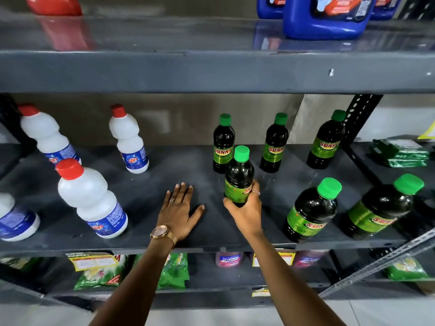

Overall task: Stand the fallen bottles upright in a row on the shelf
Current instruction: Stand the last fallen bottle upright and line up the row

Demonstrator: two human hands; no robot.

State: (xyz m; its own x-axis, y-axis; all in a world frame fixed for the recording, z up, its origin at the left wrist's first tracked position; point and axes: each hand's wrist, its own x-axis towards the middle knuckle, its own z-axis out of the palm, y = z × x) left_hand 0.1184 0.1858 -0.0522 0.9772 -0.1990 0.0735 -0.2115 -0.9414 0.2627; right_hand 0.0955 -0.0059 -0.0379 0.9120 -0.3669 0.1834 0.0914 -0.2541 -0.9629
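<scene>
My right hand (247,208) grips the lower body of a dark bottle with a green cap (239,175), held upright at the middle of the grey shelf (164,175). My left hand (179,208) lies flat on the shelf, fingers spread, holding nothing. Three more dark green-capped bottles stand at the back (223,144) (274,144) (326,140). Two others stand at the front right (310,210) (381,208). White bottles with red caps stand on the left: one at the back (128,140), one near the front (90,198), one at the far left (48,135).
Another white bottle (16,220) is cut off by the left edge. Green packets (400,151) lie on the neighbouring shelf to the right. A perforated upright post (357,118) stands at the right. Blue jugs (327,17) sit on the shelf above; detergent bags (171,271) lie below.
</scene>
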